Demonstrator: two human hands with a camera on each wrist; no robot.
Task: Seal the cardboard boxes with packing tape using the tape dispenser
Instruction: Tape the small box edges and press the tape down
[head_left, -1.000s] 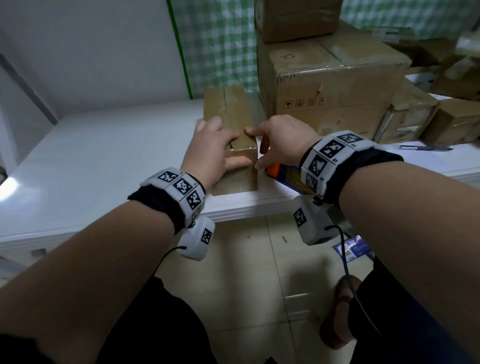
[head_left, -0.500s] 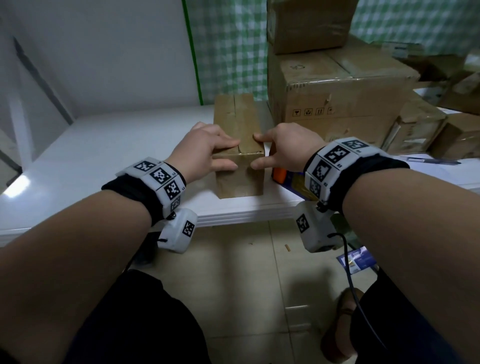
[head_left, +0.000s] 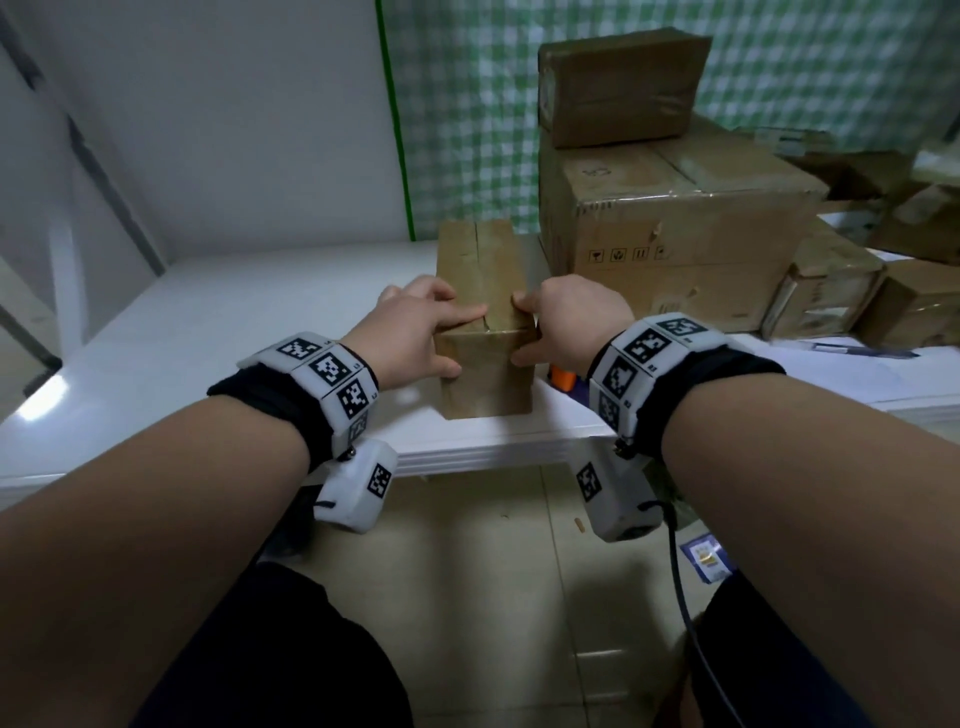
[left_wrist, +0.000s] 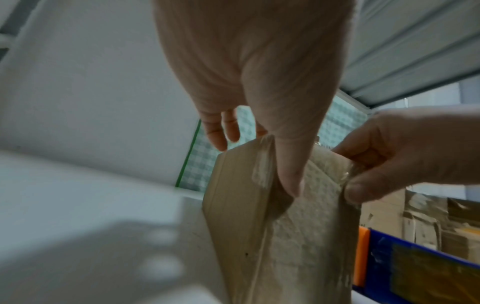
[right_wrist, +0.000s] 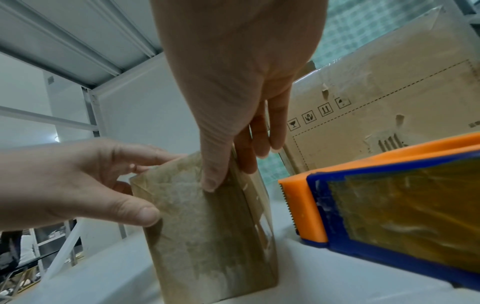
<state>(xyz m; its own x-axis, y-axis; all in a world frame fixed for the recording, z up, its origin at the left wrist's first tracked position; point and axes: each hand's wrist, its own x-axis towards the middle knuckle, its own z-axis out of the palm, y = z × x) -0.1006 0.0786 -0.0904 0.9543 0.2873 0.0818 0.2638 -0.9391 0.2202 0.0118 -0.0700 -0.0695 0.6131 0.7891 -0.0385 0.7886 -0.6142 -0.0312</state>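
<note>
One box: small brown tape-wrapped cardboard box (head_left: 485, 332), near bench (head_left: 208, 332) edge.
Left hand (head_left: 415, 338): clasps its left corner.
Right hand (head_left: 566, 322): clasps its right corner.
Dispenser: orange-and-blue tape dispenser (right_wrist: 389, 205), just beside box, unheld.
Risk: uneven pressing leaves tape wrinkled; box may slide off the edge.

Head view downward, wrist views close — sharing box (head_left: 485, 332)
</note>
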